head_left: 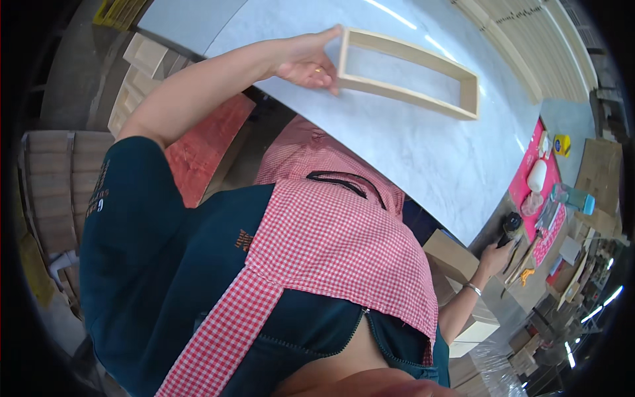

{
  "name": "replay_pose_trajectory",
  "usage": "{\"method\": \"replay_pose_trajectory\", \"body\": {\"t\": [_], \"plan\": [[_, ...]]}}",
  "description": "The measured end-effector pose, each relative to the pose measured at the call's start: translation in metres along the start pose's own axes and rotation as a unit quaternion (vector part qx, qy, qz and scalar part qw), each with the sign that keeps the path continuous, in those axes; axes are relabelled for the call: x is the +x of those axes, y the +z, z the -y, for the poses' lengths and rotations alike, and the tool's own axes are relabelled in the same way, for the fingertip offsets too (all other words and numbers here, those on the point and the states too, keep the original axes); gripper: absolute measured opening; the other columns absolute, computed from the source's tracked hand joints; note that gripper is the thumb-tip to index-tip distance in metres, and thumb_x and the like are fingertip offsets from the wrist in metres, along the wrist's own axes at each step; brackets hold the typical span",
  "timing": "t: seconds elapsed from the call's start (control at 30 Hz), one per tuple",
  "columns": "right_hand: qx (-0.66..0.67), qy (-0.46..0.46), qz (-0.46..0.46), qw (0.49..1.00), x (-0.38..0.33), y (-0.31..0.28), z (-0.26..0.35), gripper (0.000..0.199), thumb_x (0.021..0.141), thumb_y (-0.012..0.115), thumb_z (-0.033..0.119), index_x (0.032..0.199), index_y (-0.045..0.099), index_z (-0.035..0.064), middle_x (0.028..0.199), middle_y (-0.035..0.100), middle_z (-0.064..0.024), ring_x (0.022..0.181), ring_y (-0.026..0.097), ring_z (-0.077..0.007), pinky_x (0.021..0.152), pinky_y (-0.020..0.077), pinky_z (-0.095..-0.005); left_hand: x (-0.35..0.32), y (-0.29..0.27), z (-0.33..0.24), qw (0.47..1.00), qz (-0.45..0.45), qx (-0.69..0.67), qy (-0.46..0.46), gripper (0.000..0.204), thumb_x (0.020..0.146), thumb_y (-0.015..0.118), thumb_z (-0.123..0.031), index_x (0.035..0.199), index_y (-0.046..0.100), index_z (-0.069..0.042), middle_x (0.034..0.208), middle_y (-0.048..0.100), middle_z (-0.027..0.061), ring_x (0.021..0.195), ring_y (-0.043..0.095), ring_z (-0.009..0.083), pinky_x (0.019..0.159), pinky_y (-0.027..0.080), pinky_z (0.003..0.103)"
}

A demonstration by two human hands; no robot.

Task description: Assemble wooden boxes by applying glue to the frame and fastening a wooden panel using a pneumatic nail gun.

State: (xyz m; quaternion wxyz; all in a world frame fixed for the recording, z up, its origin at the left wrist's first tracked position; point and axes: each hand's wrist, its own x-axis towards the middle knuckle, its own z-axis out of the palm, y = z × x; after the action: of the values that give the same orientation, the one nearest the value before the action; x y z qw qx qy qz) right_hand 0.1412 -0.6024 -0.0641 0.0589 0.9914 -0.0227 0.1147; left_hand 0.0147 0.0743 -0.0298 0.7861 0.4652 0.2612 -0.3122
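Though workroom cluttered, tabletop marbled.

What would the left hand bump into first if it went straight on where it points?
The wooden frame, at its left end; the left hand seems to touch it, though depth is unclear.

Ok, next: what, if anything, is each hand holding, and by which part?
The left hand holds the wooden frame by its left short end. The right hand grips a black tool, apparently by its lower end.
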Motion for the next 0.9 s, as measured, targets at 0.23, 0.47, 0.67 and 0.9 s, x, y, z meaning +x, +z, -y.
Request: {"method": "replay_pose_trajectory", "body": {"t": [0.23, 0.47, 0.67, 0.9], "plan": [[-0.037, 0.054, 0.086, 0.994, 0.030, -0.020, 0.000, 0.050, 0.091, 0.064, 0.031, 0.131, 0.061, 0.0005, 0.113, 0.070, -0.0230, 0.098, 0.067, -0.0430, 0.083, 0.0540, -0.0479, -0.026, 0.002, -0.015, 0.974, -0.212, 0.058, 0.047, 0.080, 0.097, 0.056, -0.057, 0.121, 0.053, 0.020, 0.084, 0.071, 0.0202, 0.055, 0.067, 0.0128, 0.050, 0.057, 0.017], [0.122, -0.049, -0.124, 0.984, 0.154, -0.006, 0.033, 0.056, 0.090, 0.067, 0.043, 0.122, 0.066, -0.0029, 0.109, 0.069, -0.0277, 0.101, 0.066, -0.0424, 0.088, 0.0532, -0.0444, -0.049, 0.003, 0.006, 0.920, -0.344, 0.118, 0.147, 0.032, 0.101, 0.057, -0.029, 0.096, 0.066, 0.000, 0.070, 0.066, 0.0085, 0.056, 0.059, 0.0095, 0.055, 0.049, 0.019], [0.057, 0.035, -0.041, 0.997, 0.239, 0.073, 0.043, 0.077, 0.084, 0.066, 0.063, 0.123, 0.064, -0.0035, 0.112, 0.068, -0.0286, 0.102, 0.066, -0.0425, 0.088, 0.0531, -0.0456, -0.044, 0.027, 0.024, 0.867, -0.410, 0.138, 0.246, 0.027, 0.101, 0.056, -0.028, 0.085, 0.066, -0.007, 0.064, 0.057, 0.0013, 0.053, 0.041, 0.0065, 0.051, 0.032, 0.020], [0.220, 0.146, -0.086, 0.961, 0.238, 0.043, 0.070, 0.079, 0.077, 0.078, 0.060, 0.120, 0.062, -0.0036, 0.109, 0.069, -0.0244, 0.092, 0.070, -0.0339, 0.078, 0.0580, -0.0390, 0.005, 0.106, 0.019, 0.605, -0.412, 0.527, 0.432, 0.017, 0.089, 0.070, -0.023, 0.091, 0.070, -0.005, 0.083, 0.065, 0.0017, 0.072, 0.055, 0.0190, 0.071, 0.045, 0.031]]}}
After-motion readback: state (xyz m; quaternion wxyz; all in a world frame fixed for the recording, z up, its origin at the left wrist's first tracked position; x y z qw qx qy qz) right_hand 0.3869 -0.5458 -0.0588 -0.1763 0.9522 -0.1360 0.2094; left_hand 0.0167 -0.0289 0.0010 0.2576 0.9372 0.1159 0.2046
